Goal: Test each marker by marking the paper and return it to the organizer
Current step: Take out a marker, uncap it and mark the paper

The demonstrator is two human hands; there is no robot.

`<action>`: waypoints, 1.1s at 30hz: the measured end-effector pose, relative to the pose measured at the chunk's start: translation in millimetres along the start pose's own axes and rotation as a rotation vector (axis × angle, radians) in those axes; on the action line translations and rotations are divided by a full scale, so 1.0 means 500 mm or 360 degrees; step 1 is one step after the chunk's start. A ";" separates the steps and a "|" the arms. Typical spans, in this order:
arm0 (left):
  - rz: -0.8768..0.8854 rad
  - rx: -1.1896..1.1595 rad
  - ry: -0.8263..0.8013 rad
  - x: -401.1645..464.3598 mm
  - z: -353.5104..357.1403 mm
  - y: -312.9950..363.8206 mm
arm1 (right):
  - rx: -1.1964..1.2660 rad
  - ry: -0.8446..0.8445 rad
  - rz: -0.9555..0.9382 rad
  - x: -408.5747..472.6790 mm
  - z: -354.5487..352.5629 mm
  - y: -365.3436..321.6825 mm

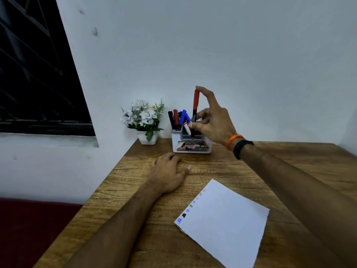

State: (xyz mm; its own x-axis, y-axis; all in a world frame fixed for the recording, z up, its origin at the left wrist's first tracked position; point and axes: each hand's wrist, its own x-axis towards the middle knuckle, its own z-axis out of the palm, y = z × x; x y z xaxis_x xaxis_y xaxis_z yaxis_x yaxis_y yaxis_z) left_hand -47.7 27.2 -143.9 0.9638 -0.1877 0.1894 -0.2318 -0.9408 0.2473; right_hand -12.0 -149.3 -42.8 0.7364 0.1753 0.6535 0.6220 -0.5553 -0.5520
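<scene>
A white organizer (191,146) stands at the back of the wooden table (135,190), with several markers (178,118) upright in it: black, red, blue. My right hand (212,122) holds a red-capped marker (195,111) upright over the organizer's right part, index fingertip on the cap top, thumb and fingers on its dark barrel. The marker's lower end is level with the organizer's front. My left hand (168,175) rests flat on the table in front of the organizer, holding nothing. A white paper (226,221) lies near right, with several small coloured marks along its left edge.
A small white pot of artificial white flowers (144,120) sits left of the organizer at the table's back-left corner. The wall runs right behind both. A dark window is at the far left, and a dark red seat lies below the table's left edge.
</scene>
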 end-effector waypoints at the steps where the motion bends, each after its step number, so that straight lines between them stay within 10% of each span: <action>1: -0.0003 -0.0005 0.0005 0.001 0.001 -0.002 | 0.0023 0.0017 -0.0004 0.015 0.012 0.001; 10: -0.0003 -0.0013 0.0043 0.009 0.011 -0.009 | 0.0023 0.0217 0.0006 0.076 0.100 0.017; 19: -0.0008 -0.0010 0.0063 0.009 0.014 -0.013 | -0.0403 -0.0144 -0.0040 0.067 0.115 0.037; 33: 0.0002 -0.0005 -0.0023 0.005 0.002 0.000 | -0.0175 0.0214 0.0275 0.027 0.048 0.084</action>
State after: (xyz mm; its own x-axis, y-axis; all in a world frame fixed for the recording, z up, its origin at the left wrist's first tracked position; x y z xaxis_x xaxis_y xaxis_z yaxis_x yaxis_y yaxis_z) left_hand -45.0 26.4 -144.1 0.9654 -0.1927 0.1759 -0.2331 -0.9397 0.2503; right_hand 30.5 -150.6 -69.4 0.7829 -0.0357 0.6212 0.4516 -0.6542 -0.6067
